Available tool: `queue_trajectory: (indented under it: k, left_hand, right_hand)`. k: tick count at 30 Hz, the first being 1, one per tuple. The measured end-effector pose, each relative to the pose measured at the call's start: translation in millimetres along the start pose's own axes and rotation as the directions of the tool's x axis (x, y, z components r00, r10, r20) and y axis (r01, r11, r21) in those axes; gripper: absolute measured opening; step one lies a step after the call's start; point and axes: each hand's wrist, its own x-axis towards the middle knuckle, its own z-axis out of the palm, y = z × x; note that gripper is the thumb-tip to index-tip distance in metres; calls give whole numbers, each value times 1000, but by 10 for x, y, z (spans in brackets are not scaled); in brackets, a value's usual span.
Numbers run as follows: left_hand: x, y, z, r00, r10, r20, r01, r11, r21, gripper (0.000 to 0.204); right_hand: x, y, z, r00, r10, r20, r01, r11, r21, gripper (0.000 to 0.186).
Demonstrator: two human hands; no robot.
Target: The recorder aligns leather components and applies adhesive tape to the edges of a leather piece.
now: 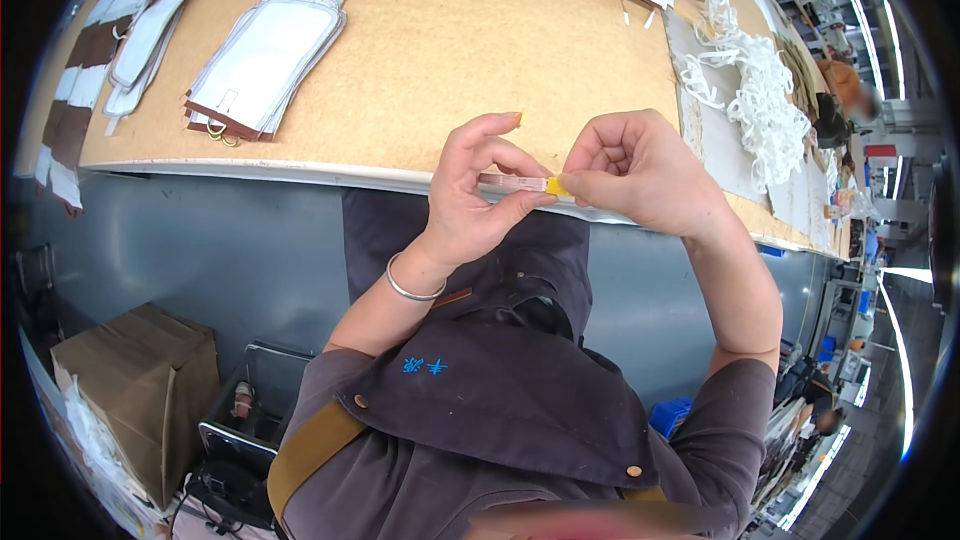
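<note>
The L hand (465, 205) pinched a small clear case (520, 182) btwn thumb and a longer finger, w/ its index finger lifted clear of it. The R hand (645, 175) had thumb and index pressed tog. on the case's yellow end (557, 186), other fingers curled in. The case sat level btwn both hands, near the front edge of the table (480, 50), in front of the apron (490, 375). Step in hand, as far as I could judge: working at that yellow end, prob. opening or closing it, tho which of the two I couldn't tell. Next move, I'd say, called for a steady L grip and a small, straight pull or push from the R, w/o squeezing the case or tipping it. The white-and-brown stack (270, 55) lay well apart on the table, untouched, as did the white ribbon heap (765, 120).
</note>
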Motion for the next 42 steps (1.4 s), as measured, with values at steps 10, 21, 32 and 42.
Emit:
queue_trajectory:
  k: [10, 21, 32, 42]
  left_hand:
    - [-59, -35, -19, 996, -40, 79, 42, 999, -20, 76]
    - [-31, -63, -39, 999, -45, 16, 45, 998, -50, 73]
    - [-12, -68, -71, 998, -49, 37, 50, 998, -48, 75]
    - [-19, -60, -40, 996, -88, 0, 87, 990, -109, 76]
  right_hand:
    - [-16, -50, -17, 999, -22, 39, 31, 970, -243, 12]
    - [-37, 143, -246, 979, -201, -23, 200, 980, -13, 15]
    - [-1, 451, -92, 838, -545, -25, 539, 835, -112, 23]
    - [14, 494, -59, 740, -672, -34, 665, 737, -118, 22]
